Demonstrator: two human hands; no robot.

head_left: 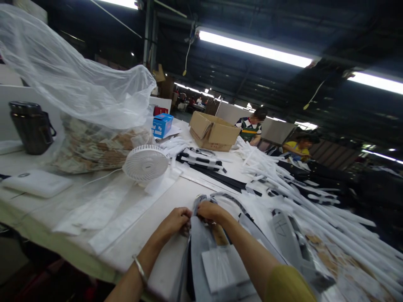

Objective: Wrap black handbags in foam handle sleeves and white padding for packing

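Dark steel flask [31, 128] far left on white desk [37, 218]; clear plastic bag [72, 79] beside it; white desk fan [145, 162] next. Left hand [173, 224], right hand [212, 211] close together, curled, pinching grey fabric strap [201, 203] atop grey fabric panel [200, 260] on desk. White strips [315, 209] heaped right.

Head-worn camera; facing forward and down; close over the white worktable [163, 272]

Blue carton [162, 125], left of the cardboard box [214, 131]: printing too small to read
Grey panel [281, 230], below the cardboard box: handwritten marks, illegible
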